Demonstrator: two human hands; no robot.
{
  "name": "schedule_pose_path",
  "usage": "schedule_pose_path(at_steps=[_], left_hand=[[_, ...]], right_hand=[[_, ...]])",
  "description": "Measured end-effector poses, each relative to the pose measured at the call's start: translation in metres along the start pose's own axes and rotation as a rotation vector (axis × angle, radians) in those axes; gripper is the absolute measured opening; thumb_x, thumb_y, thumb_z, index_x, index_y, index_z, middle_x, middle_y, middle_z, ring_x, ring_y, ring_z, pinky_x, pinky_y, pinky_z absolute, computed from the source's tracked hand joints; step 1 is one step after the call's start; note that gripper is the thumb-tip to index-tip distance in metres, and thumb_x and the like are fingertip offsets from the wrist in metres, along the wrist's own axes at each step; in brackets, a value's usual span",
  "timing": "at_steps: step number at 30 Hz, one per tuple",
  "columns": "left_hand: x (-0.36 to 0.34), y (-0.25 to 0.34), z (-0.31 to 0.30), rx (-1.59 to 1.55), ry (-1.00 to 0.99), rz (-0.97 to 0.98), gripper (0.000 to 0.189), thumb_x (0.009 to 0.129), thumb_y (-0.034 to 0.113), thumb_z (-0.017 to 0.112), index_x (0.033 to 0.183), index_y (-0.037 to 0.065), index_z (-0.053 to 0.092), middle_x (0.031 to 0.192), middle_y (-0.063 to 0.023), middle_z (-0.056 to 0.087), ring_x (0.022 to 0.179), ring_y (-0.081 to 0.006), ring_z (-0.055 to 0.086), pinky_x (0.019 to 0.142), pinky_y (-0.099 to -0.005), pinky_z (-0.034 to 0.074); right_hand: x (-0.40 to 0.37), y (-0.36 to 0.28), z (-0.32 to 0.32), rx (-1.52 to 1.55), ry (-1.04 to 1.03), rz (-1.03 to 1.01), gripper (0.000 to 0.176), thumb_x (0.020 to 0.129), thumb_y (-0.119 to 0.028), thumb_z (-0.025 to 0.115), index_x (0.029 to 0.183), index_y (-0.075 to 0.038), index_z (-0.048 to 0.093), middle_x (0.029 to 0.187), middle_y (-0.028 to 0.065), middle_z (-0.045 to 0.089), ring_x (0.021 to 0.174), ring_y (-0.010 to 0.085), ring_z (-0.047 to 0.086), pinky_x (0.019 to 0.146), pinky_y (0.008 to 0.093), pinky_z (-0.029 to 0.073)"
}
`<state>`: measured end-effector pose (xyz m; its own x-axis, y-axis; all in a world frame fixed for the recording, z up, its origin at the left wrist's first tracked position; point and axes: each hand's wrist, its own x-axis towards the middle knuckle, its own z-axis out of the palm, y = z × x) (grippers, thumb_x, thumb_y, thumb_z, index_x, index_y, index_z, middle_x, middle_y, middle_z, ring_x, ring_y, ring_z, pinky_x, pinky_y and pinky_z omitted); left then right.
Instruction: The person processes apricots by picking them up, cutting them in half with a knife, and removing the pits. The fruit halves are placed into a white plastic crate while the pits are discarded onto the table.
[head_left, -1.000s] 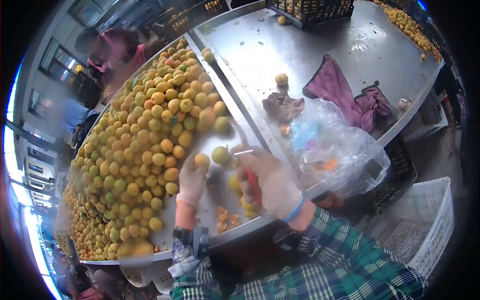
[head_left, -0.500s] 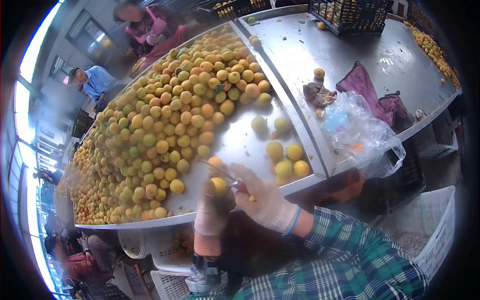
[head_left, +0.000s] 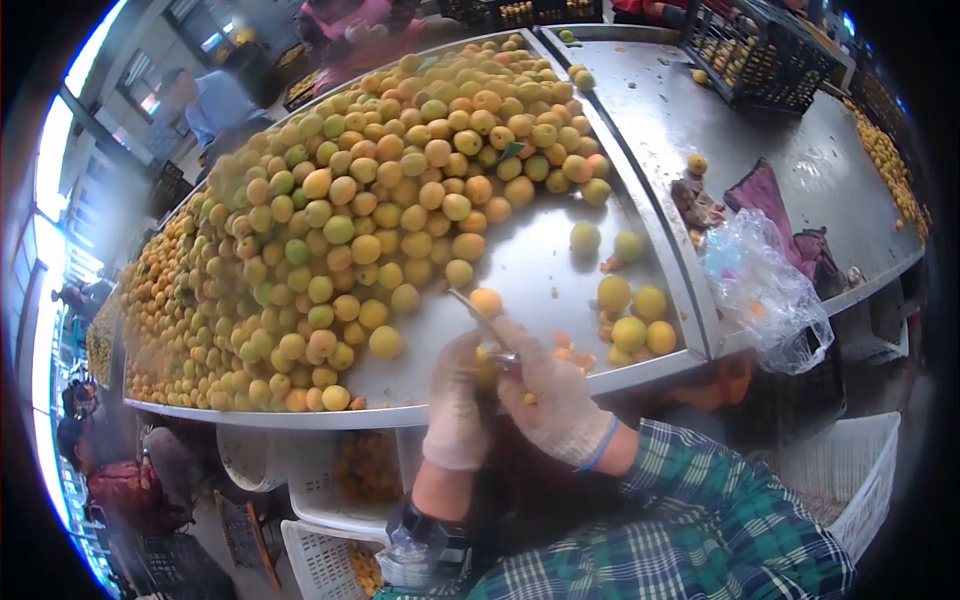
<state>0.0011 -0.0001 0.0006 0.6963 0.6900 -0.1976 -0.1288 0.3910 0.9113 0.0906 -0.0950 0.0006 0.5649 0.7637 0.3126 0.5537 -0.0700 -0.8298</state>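
Note:
My left hand [head_left: 456,410], in a pale knit glove, closes round a yellow apricot [head_left: 485,370], which is mostly hidden by the fingers. In my right hand [head_left: 556,396], also gloved, is a knife [head_left: 474,309] whose thin blade points up and left; its reddish handle is largely covered. Both hands are close together above the metal table's front edge. Just past the blade lies a loose orange apricot [head_left: 486,302]. Small orange pieces [head_left: 566,350] lie beside my right hand. A large heap of apricots [head_left: 340,230] spreads over the left of the table.
Several apricots [head_left: 630,333] sit in the table's right corner by a raised metal rim [head_left: 640,170]. Beyond it are a clear plastic bag [head_left: 755,280], a purple cloth [head_left: 765,205] and a black crate [head_left: 760,60]. White baskets [head_left: 860,470] stand below. Other people work across the table.
The view has shifted, so the table and heap appear moved. My left fingers now cover more of the apricot, and the knife stays in my right hand. Orange pieces now show beside my right hand.

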Motion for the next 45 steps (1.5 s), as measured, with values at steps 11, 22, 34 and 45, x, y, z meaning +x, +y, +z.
schedule_pose_path(at_steps=[11,22,34,45], left_hand=[[0.002,-0.019,-0.004,0.021,0.073,0.036,0.044,0.100,0.044,0.043,0.105,0.003,0.058,0.098,-0.0039,0.056,0.087,-0.0137,0.053,0.076,-0.0268,0.044],[-0.004,-0.028,0.004,0.372,0.149,0.434,0.025,0.097,0.027,0.055,0.100,0.002,0.057,0.081,-0.0088,0.057,0.071,-0.0168,0.055,0.065,-0.0312,0.046],[0.006,-0.031,-0.039,0.265,-0.119,0.231,0.031,0.099,0.030,0.049,0.103,0.000,0.057,0.098,-0.0079,0.057,0.085,-0.0167,0.054,0.078,-0.0284,0.044],[0.018,-0.034,-0.040,0.490,-0.225,0.363,0.040,0.100,0.036,0.043,0.109,0.000,0.057,0.099,-0.0105,0.057,0.091,-0.0193,0.054,0.083,-0.0301,0.044]], right_hand=[[-0.012,0.005,0.010,-0.073,0.034,-0.066,0.058,0.082,-0.011,0.059,0.136,-0.006,0.038,0.092,0.0237,0.062,0.073,0.0428,0.062,0.066,0.0490,0.051],[-0.027,0.031,0.030,-0.233,0.125,-0.124,0.059,0.076,0.006,0.049,0.134,-0.006,0.041,0.114,0.0213,0.058,0.100,0.0360,0.061,0.086,0.0400,0.049],[-0.025,0.010,0.025,0.438,-0.243,0.303,0.046,0.082,0.004,0.046,0.128,-0.002,0.043,0.105,0.0113,0.061,0.096,0.0214,0.062,0.084,0.0293,0.048],[-0.017,-0.017,0.003,0.630,-0.245,0.602,0.024,0.088,-0.008,0.052,0.111,-0.004,0.049,0.072,0.0041,0.057,0.058,0.0123,0.056,0.052,0.0221,0.046]])
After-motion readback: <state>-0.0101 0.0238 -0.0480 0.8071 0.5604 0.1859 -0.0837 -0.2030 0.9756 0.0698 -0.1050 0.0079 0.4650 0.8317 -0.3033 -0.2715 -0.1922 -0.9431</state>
